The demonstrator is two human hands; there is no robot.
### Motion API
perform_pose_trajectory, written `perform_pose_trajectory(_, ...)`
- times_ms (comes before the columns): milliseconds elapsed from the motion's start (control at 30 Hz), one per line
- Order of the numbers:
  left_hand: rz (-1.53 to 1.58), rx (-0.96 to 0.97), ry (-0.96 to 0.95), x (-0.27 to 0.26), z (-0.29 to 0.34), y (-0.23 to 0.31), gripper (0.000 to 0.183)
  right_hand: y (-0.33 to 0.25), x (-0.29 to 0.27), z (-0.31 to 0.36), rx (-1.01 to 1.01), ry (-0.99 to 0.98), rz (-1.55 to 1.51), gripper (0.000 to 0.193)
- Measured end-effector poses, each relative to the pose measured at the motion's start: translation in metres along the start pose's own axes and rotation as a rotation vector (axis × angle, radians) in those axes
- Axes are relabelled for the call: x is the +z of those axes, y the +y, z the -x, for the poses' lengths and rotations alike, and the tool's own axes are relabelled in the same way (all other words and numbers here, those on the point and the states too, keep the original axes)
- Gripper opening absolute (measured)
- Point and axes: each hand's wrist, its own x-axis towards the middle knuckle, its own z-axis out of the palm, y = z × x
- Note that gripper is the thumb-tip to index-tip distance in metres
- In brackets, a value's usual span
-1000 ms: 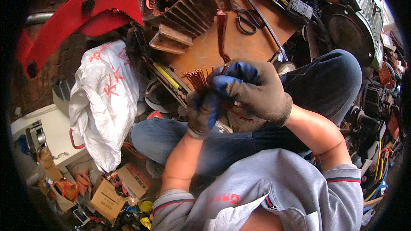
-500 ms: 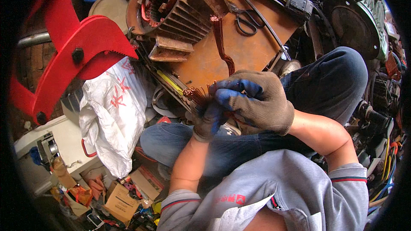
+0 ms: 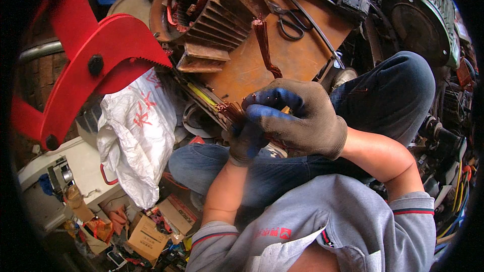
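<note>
Head view: a brown board (image 3: pixel 307 55) lies ahead of the seated person, and both gloved hands meet just off its near edge. The left hand (image 3: pixel 246 140), partly hidden behind the other, is closed around a copper wire bundle (image 3: pixel 230 113) whose cut ends fan out by the board's near left corner. Beside it, the right hand (image 3: pixel 302 116) has its fingers curled and its thumb and forefinger drawn together close to the wires — whether it pinches a strand, I cannot tell. Another copper length (image 3: pixel 261 43) shows against the board's middle, running from blunt cut ends down to the right glove; whether it joins the first is hidden. At the board's far left sits a finned motor housing (image 3: pixel 216 25), with black-handled scissors (image 3: pixel 282 13) toward the far edge. Left of the board — a red toothed part (image 3: pixel 116 35) and a white sack (image 3: pixel 133 146); to its right, a bent knee (image 3: pixel 403 80) in jeans.
</note>
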Motion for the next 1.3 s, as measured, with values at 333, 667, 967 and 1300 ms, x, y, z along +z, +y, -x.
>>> perform_pose_trajectory(333,-0.063,-0.018,0.08,0.039,-0.009,0.017,0.058,0.001,0.003,0.003,0.075,0.048,-0.176,0.024)
perform_pose_trajectory(667,-0.017,-0.037,0.012,0.031,-0.012,0.015,0.059,-0.001,-0.001,0.005,0.015,-0.031,-0.056,0.022)
perform_pose_trajectory(967,-0.155,-0.006,-0.062,0.033,-0.016,0.018,0.06,0.002,0.0,0.004,-0.087,0.041,-0.011,0.028)
perform_pose_trajectory(1300,-0.191,0.007,0.03,0.028,-0.014,0.012,0.054,0.0,-0.002,0.003,-0.09,-0.043,0.072,0.029)
